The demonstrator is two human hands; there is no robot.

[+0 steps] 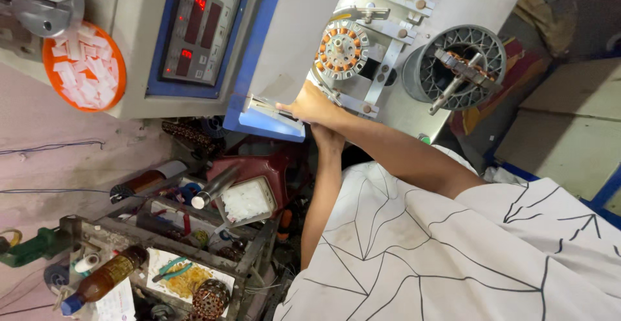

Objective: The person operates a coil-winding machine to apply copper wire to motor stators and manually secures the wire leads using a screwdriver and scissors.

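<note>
Where the head view looks down along both forearms, the right hand [312, 105] rests against the lower edge of the grey winding machine [310, 30], just below a round stator core [341, 50]; its fingers lie flat and close together along the machine's blue-edged ledge [265, 121], and whether they pinch anything cannot be told. The left hand [327, 137] sits directly beneath the right wrist, touching it, curled and mostly hidden, so its grasp cannot be told either. The stator core is a metal disc mounted face-out on the machine, with a pale hub at its centre and a ring of slots showing orange copper-coloured windings. To its right, apart from it, stands a grey spoked wire guard [460, 66] enclosing a winding arm. To the left, a blue-framed control panel [197, 26] shows red lit digits, and farther left an orange dish [84, 66] holds white paper slips. Below the hands, a cluttered metal rack [187, 243] carries a brown bottle [107, 279], green-handled pliers [169, 269] and a tray of white pieces [246, 199]. The person's white patterned shirt [453, 256] fills the lower right.
</note>
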